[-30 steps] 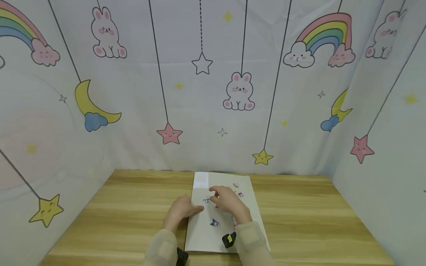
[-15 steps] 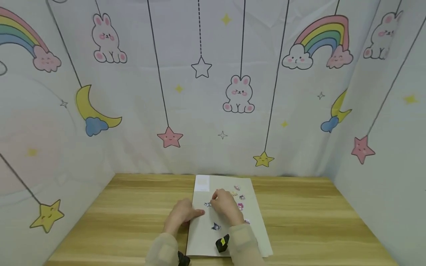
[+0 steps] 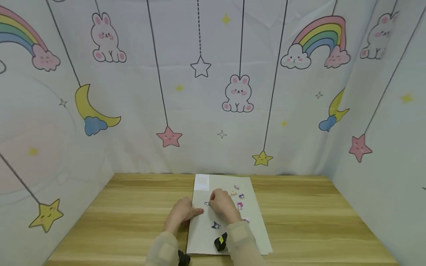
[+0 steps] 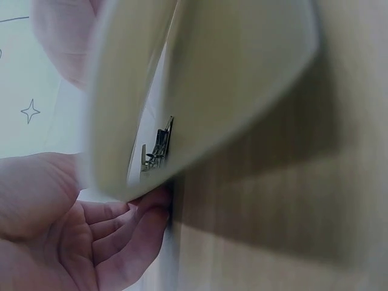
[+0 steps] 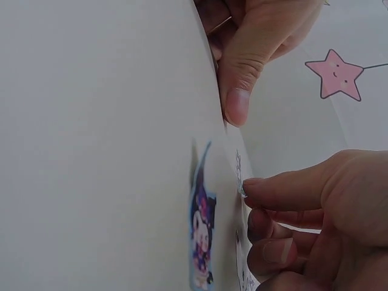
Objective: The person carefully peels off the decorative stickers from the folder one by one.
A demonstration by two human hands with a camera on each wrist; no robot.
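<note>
A pale file folder (image 3: 203,236) lies on the wooden table with several small cartoon stickers on its cover. My left hand (image 3: 181,214) grips its left edge, thumb on top and fingers underneath; in the left wrist view the lifted cover shows a metal clip (image 4: 157,145) inside. My right hand (image 3: 224,205) is over the middle of the cover with curled fingers, its fingertips at the edge of a small bluish sticker (image 3: 207,203). The right wrist view shows a fingertip on that sticker (image 5: 239,167). Nearer me is a dark blue cartoon sticker (image 5: 203,236). My right hand hides part of the cover.
A white label (image 3: 201,182) is at the folder's top left. More stickers, such as a pink one (image 3: 240,205), sit along its right side. White curtains (image 3: 139,92) printed with bunnies, stars and rainbows close in the table (image 3: 299,214) behind and at both sides.
My right hand has lowered onto the cover and its fingers have closed in at the small bluish sticker. My left hand keeps its grip on the folder's edge. The head view has tilted slightly.
</note>
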